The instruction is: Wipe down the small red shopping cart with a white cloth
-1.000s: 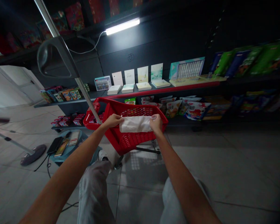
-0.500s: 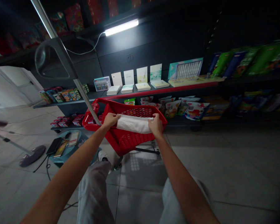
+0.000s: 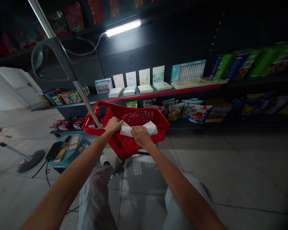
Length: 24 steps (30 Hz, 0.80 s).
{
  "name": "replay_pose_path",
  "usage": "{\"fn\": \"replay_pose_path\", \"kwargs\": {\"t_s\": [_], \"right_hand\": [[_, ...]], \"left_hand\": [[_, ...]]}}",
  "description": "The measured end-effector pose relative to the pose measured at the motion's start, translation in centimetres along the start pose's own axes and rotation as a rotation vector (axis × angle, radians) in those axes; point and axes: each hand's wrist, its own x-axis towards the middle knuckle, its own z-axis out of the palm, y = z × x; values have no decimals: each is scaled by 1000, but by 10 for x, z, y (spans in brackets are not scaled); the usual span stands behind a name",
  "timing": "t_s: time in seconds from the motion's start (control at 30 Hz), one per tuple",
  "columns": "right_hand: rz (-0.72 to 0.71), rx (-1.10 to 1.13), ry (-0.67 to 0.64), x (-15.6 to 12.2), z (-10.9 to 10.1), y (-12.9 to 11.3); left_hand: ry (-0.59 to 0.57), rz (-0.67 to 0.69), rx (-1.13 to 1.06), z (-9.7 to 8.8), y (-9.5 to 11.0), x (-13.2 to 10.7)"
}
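Observation:
A white cloth (image 3: pixel 149 127) lies draped over the near rim of a red plastic shopping basket (image 3: pixel 139 116) on a wheeled stand. My left hand (image 3: pixel 113 125) grips the cloth's left end at the rim, fingers curled. My right hand (image 3: pixel 139 135) rests on the middle of the cloth, pressing it against the basket's rim, fingers closed on it. Both forearms reach forward over my knees in light trousers.
Dark shelves (image 3: pixel 163 92) behind the basket carry cards, boxes and bright packets. A metal pole with a grey handle (image 3: pixel 53 59) slants up on the left. A small blue stool (image 3: pixel 67 153) with phones stands left, beside a fan base (image 3: pixel 30 160) and cables on the tiled floor.
My right hand has slid left from the cloth's right end to its middle. The cloth has been pulled from a stretched band over the rim into a shorter bunch.

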Motion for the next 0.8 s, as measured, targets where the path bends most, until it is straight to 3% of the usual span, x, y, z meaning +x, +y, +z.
{"fn": "replay_pose_path", "kwargs": {"t_s": [0.13,0.3,0.47,0.63,0.8], "right_hand": [[-16,-156,-37,-5,9,-1],[30,-194,-41,-9,-4,14],[75,-177,-92,-18,-19,56],[195,15,-88,-26,-29,93],[101,30,-24,-35,-26,74]], "left_hand": [[-7,100,157,3,-3,-4],[-114,139,390,5,-3,-14],[-226,159,443,4,-1,-12],[-319,249,499,0,-1,-15],[-292,361,545,0,-3,-22]]}}
